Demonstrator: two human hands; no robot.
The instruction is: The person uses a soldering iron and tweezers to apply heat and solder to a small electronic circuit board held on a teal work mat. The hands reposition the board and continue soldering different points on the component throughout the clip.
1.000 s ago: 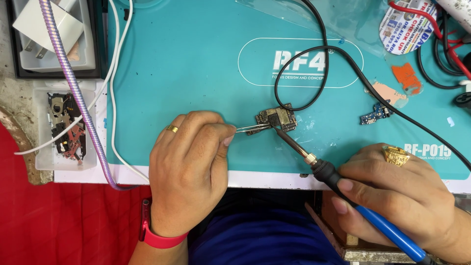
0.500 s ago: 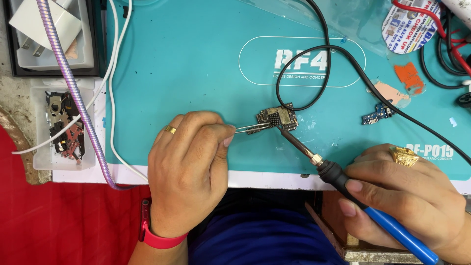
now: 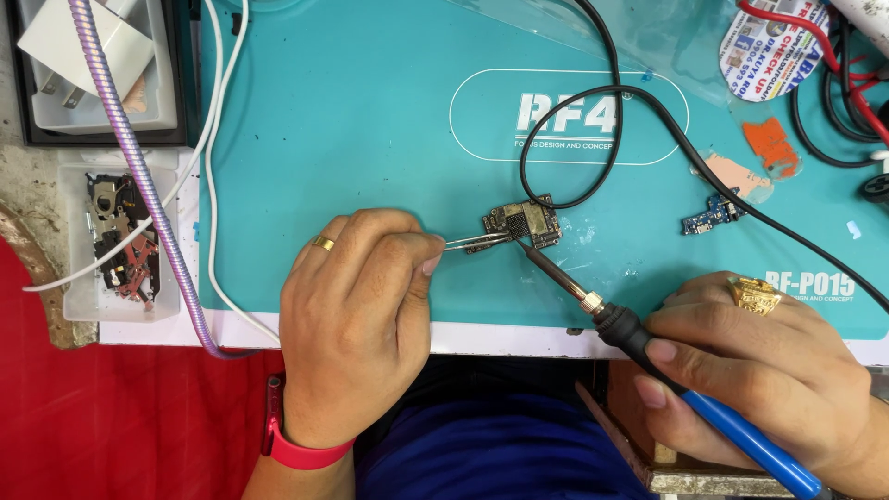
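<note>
A small dark circuit board lies on the teal work mat. My left hand, with a gold ring and a red wristband, pinches metal tweezers whose tips hold the board's left edge. My right hand, also ringed, grips a soldering iron with a black collar and blue handle. Its tip touches the board from the lower right.
A black cable loops over the mat behind the board. A small blue board piece and orange scraps lie to the right. At left are a white cable, a braided purple cable and a clear tray of parts.
The soldering iron's tip has slid slightly along the board, and my right hand has shifted a little right. The tweezers and left hand stay put.
</note>
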